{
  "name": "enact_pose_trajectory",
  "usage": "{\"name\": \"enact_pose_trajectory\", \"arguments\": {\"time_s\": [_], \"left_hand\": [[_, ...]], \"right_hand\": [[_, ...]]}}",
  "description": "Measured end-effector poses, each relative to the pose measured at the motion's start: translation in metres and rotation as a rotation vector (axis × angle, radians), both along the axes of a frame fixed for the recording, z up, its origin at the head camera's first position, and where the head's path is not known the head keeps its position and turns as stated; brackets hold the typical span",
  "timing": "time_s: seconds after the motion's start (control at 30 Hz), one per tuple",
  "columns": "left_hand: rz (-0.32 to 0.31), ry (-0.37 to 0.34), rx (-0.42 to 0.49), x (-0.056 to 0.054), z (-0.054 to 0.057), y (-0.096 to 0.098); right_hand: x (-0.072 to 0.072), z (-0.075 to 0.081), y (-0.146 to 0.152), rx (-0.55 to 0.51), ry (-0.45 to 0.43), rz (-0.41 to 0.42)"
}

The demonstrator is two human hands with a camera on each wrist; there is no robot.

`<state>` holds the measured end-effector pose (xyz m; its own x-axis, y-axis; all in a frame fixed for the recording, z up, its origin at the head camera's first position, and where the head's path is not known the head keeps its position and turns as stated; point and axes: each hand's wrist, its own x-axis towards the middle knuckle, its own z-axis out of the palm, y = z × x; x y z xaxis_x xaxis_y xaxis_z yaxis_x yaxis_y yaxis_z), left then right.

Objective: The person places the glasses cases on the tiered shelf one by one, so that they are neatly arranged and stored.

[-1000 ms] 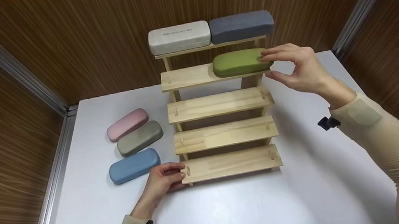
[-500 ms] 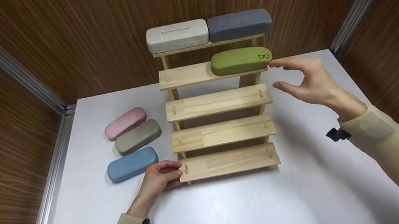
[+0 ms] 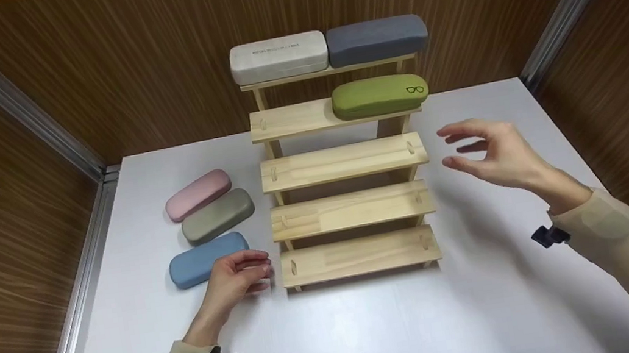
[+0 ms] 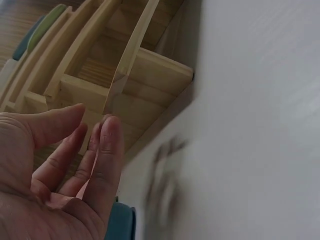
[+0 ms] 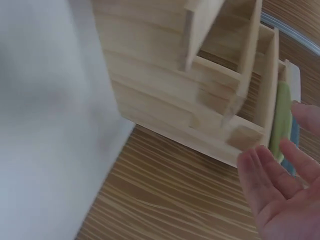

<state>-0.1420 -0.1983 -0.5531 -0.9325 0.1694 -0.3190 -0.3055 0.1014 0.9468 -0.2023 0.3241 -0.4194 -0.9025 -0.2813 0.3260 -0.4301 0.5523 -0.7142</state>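
My left hand (image 3: 233, 283) hovers by the left end of the bottom step of a wooden tiered rack (image 3: 343, 163), fingers relaxed and holding nothing. It overlaps the lower right end of a blue glasses case (image 3: 198, 265) on the table. In the left wrist view, the fingertips (image 4: 111, 132) show in front of the rack's side. To the right of the rack, my right hand (image 3: 499, 153) hangs with fingers and thumb spread apart. A green glasses case (image 3: 371, 97) with a small glasses drawing rests on the right half of the second step from the top.
White (image 3: 279, 59) and slate-blue (image 3: 377, 41) glasses cases sit side by side on the top step. Pink (image 3: 198, 194) and grey-green (image 3: 218, 216) cases lie on the white table (image 3: 361, 336), left of the rack. Wood-grain panels (image 3: 162, 56) enclose the table behind and at the sides.
My right hand has let go of the green glasses case and moved down and right. My left hand has come off the rack's bottom step, moving left.
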Motion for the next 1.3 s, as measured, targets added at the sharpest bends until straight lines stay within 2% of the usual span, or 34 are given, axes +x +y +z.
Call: {"name": "enact_pose_trajectory", "arguments": {"time_s": [0.13,0.27,0.5,0.73,0.87,1.03,1.17,1.3], "left_hand": [[0.026,0.064,-0.11,-0.002,0.009,-0.009],[0.025,0.134,-0.192,-0.004,0.018,-0.021],[-0.019,0.225,-0.269,-0.004,0.033,-0.049],[-0.097,0.309,-0.402,-0.006,0.045,-0.076],[-0.126,0.351,-0.493,-0.008,0.048,-0.09],[-0.134,0.393,-0.61,-0.011,0.05,-0.105],[-0.124,0.42,-0.665,-0.011,0.048,-0.113],[-0.122,0.431,-0.704,-0.01,0.043,-0.116]], "right_hand": [[0.006,-0.012,0.004,0.032,-0.088,-0.001],[0.011,-0.024,0.007,0.062,-0.147,0.001],[0.02,-0.047,0.015,0.057,-0.282,0.026],[0.027,-0.075,0.022,0.024,-0.37,0.098],[0.03,-0.085,0.024,-0.009,-0.419,0.143],[0.033,-0.094,0.023,-0.022,-0.473,0.161],[0.036,-0.102,0.02,-0.042,-0.516,0.195],[0.04,-0.11,0.017,-0.109,-0.6,0.231]]}}
